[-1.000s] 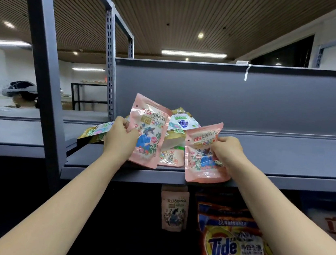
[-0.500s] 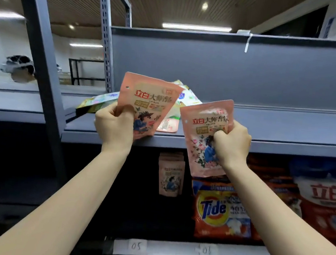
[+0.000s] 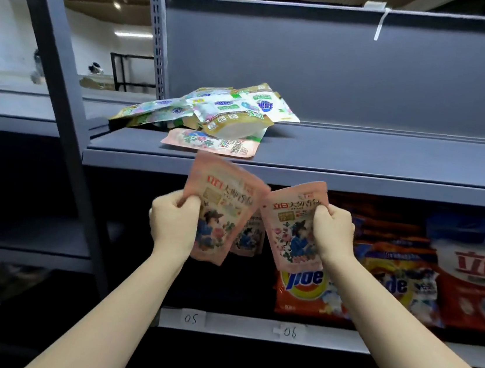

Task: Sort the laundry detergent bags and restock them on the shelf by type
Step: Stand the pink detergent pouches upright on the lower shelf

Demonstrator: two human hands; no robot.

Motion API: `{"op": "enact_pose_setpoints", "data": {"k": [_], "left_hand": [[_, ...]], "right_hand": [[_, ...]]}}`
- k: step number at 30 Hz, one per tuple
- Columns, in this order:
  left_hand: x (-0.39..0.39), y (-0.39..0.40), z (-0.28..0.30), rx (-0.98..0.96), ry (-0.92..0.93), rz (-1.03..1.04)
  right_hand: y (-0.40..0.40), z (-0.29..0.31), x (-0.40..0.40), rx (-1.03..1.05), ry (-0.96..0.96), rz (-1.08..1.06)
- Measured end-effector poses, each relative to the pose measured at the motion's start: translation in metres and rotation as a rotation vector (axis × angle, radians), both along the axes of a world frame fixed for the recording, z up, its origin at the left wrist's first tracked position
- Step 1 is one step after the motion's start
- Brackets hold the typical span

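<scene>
My left hand (image 3: 173,224) grips a pink detergent bag (image 3: 223,209) by its left edge. My right hand (image 3: 332,234) grips a second pink bag (image 3: 289,229) of the same kind by its right edge. Both bags hang upright below the front lip of the upper shelf (image 3: 358,179), their top corners almost touching. Behind them, in the lower bay, stands another pink bag (image 3: 248,236), mostly hidden. On the upper shelf lies a loose pile of green-and-white and gold bags (image 3: 222,111), with one more pink bag lying flat (image 3: 209,143) in front of it.
Orange Tide bags (image 3: 307,292) and a red-and-blue bag (image 3: 480,274) fill the lower bay on the right. A white label strip (image 3: 236,325) reads 05 and 06. A grey upright post (image 3: 59,94) stands at left. Another person is far back left.
Both hands have come down from the upper shelf with their pink bags, to in front of the lower bay. The view has tilted down.
</scene>
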State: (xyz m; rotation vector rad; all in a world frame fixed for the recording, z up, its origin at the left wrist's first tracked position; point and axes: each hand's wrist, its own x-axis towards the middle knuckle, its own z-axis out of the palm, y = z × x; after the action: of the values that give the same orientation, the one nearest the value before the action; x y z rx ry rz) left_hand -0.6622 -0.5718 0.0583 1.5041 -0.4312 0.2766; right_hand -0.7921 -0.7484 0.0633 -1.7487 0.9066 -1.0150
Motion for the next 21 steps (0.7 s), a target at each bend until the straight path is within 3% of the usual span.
{"op": "enact_pose_setpoints", "data": {"k": [5,10,13,17,21], "left_hand": [[0.031,-0.010,-0.075,0.152,0.353,-0.093],[0.051,-0.034,-0.114,0.273,0.676,-0.179],[0.067,-0.055,-0.140,0.312,0.676,-0.191],[0.097,-0.080,-0.166,0.281,0.714,-0.273],[0.120,-0.108,-0.166,0.281,0.707,-0.497]], "right_hand": [[-0.015,-0.021,0.007,0.331,-0.137,-0.031],[-0.023,-0.044,0.019,0.432,0.017,0.097],[-0.025,-0.062,0.033,0.548,0.202,0.157],[-0.021,-0.082,0.060,0.576,0.270,0.240],[-0.018,-0.105,0.081,0.595,0.263,0.242]]}}
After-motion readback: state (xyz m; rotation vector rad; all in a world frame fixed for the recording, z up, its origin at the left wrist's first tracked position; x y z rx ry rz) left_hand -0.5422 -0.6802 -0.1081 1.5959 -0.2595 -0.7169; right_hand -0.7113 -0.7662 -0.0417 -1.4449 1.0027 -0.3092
